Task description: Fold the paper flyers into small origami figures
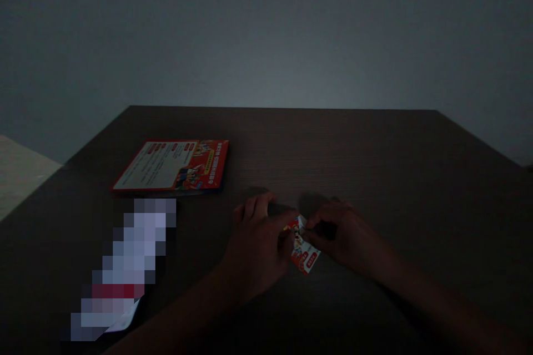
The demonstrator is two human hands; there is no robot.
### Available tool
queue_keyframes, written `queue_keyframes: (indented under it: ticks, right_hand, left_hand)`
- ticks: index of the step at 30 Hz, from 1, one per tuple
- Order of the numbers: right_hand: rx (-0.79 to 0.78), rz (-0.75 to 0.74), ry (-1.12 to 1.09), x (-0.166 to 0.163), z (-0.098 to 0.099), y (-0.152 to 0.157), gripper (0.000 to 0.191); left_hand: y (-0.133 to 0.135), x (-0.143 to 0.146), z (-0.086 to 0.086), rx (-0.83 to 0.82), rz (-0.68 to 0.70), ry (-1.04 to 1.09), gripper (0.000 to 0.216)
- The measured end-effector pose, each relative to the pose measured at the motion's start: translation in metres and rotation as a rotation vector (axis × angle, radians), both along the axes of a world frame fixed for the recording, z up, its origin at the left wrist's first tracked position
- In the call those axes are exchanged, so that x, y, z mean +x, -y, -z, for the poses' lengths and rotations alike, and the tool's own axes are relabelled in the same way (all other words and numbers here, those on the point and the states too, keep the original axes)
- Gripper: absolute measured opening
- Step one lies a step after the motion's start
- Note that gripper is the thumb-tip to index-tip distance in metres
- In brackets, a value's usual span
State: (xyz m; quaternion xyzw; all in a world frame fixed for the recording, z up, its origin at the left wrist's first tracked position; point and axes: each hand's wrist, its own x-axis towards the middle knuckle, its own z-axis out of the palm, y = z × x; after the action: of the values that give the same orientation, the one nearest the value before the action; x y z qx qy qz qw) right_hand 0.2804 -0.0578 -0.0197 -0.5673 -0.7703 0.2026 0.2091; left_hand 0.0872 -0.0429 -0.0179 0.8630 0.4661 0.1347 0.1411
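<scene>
Between my hands, just above or on the dark table (375,166), is a small red-and-white printed card (305,257) with cartoon figures and red labels. It looks like paper, perhaps folded or a packet; I cannot tell which. My left hand (259,247) grips its left edge with thumb and forefinger, the other fingers curled. From the right, my right hand (345,233) pinches its upper right edge between thumb and fingertips. The fingers cover parts of the card. Dim light hides finer detail.
A red-bordered booklet or flat box (170,169) with a white text panel lies at the back left. In front of it a bright, pixelated phone-like object (125,266) lies beside my left forearm. A pale wall (333,39) stands behind the table's far edge.
</scene>
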Motion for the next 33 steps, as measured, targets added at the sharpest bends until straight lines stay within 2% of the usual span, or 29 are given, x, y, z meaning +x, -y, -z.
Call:
queue_keyframes:
  ticks: [8, 33]
  right_hand:
    - [-0.044, 0.023, 0.017, -0.001, -0.003, 0.000, 0.004]
    - [-0.024, 0.016, 0.012, 0.002, 0.003, -0.001, 0.005]
  left_hand:
    - [-0.002, -0.004, -0.002, -0.033, 0.032, 0.008, 0.039]
    - [-0.014, -0.012, -0.004, -0.073, 0.109, -0.018, 0.053]
